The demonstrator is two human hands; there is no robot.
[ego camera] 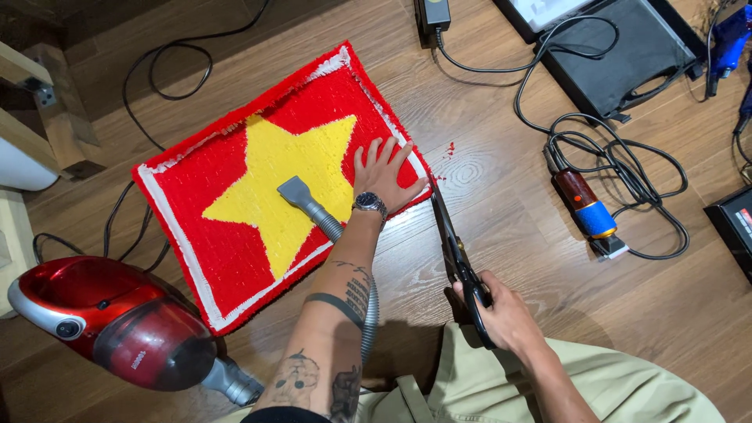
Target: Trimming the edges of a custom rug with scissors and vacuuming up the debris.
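Left hand [381,176] spread flat, fingers splayed, pressing down on the red tufted rug [227,227] with its yellow star, near the right edge. Right hand [501,313] closed around the handles of long black scissors [454,251], blades at the rug's edge just beside the left palm. Grey vacuum nozzle [296,192] resting left of the flat hand; red handheld vacuum [110,325] further left.

The left hand [381,176] is lying flat, palm down, fingers spread, its tattooed forearm stretching straight forward with a watch at the wrist. The right hand [501,313] is curling closed in a grip, its forearm angling in from the lower right.
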